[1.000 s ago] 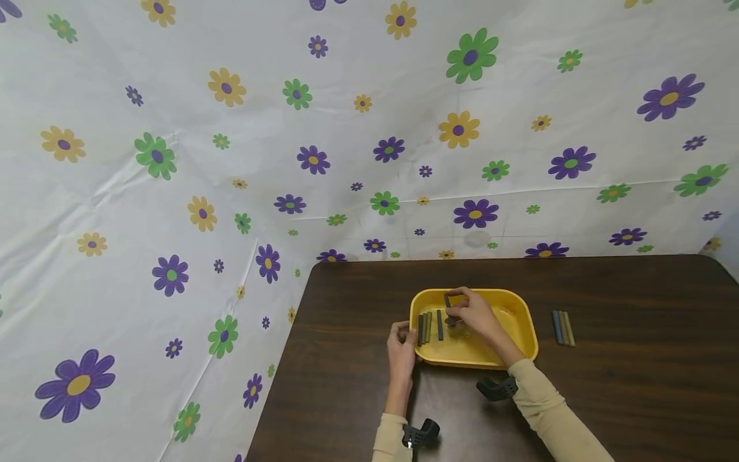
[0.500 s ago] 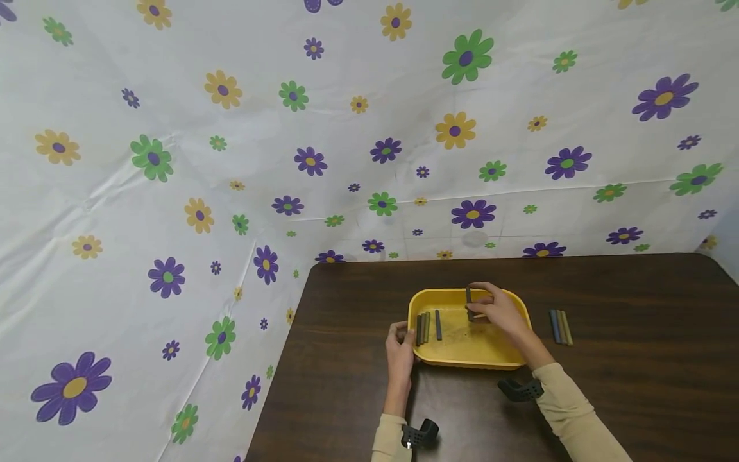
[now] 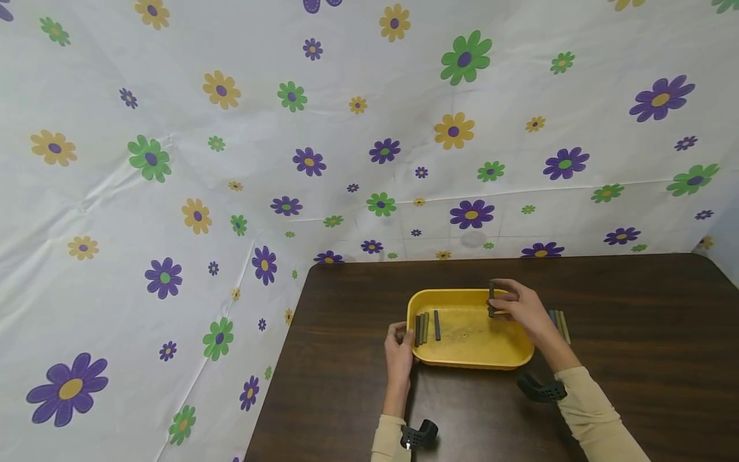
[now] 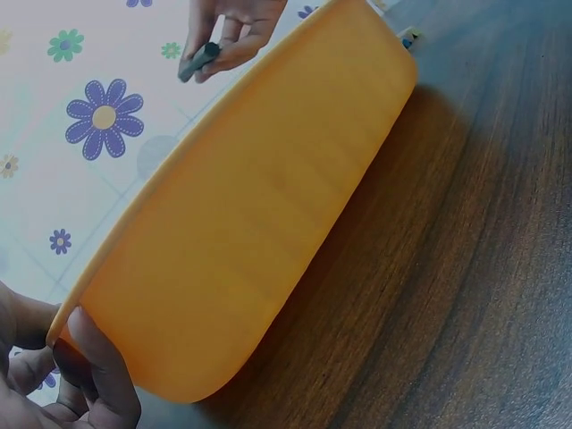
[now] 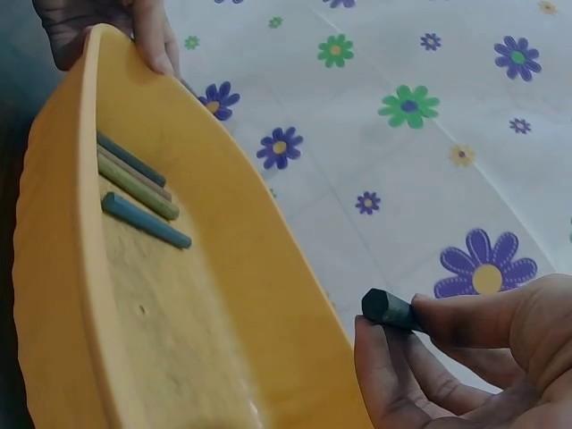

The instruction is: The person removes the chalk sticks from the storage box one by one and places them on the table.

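My right hand (image 3: 525, 313) pinches a dark green crayon-like stick (image 5: 386, 308) between thumb and fingers. The stick's end looks six-sided in the right wrist view. It is held upright above the far right part of a yellow tray (image 3: 473, 346). My left hand (image 3: 398, 359) grips the tray's left end, its thumb and fingers about the rim in the left wrist view. Inside the tray, a group of dark and olive sticks (image 5: 138, 188) lies side by side at the left. A blue-grey stick (image 5: 146, 220) lies slightly apart from them.
On the brown table (image 3: 646, 333), right of the tray, lie blue and olive sticks (image 3: 564, 327), partly hidden behind my right hand and wrist. A white flowered sheet (image 3: 346, 128) hangs along the table's back and left.
My right hand has moved rightward across the tray, lifting the dark green stick away from the blue-grey one. My left hand keeps its grip on the tray's left end.
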### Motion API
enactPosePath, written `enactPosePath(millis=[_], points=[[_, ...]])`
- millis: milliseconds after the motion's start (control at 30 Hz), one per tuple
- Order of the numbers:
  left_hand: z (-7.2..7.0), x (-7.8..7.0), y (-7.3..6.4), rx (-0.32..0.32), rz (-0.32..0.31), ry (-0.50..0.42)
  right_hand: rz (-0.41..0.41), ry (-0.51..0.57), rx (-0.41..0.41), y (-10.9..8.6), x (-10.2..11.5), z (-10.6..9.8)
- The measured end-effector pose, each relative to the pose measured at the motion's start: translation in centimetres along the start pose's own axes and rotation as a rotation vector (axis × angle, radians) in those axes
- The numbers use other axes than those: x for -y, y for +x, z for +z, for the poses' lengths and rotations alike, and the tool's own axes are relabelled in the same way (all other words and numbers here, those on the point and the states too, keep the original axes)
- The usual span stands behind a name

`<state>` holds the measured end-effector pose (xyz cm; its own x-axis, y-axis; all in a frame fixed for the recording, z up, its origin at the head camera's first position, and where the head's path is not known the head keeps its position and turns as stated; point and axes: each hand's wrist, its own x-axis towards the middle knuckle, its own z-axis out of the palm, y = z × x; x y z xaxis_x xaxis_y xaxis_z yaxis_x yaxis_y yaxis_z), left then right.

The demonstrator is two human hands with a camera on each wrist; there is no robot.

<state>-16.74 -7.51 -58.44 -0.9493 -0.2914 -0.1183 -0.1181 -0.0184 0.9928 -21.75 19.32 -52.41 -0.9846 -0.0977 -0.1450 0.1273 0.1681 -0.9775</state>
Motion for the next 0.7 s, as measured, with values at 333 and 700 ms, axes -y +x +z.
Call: enactPosePath(millis=[333,700], points=[[0.1,0.2,-0.1,-0.002,0.004,0.000,0.041,0.068,-0.100,-1.0,-0.7,-2.2],[0.1,0.2,0.1,-0.010,0.013,0.006,0.021,0.060,-0.153,-2.1,-3.0,-5.8]])
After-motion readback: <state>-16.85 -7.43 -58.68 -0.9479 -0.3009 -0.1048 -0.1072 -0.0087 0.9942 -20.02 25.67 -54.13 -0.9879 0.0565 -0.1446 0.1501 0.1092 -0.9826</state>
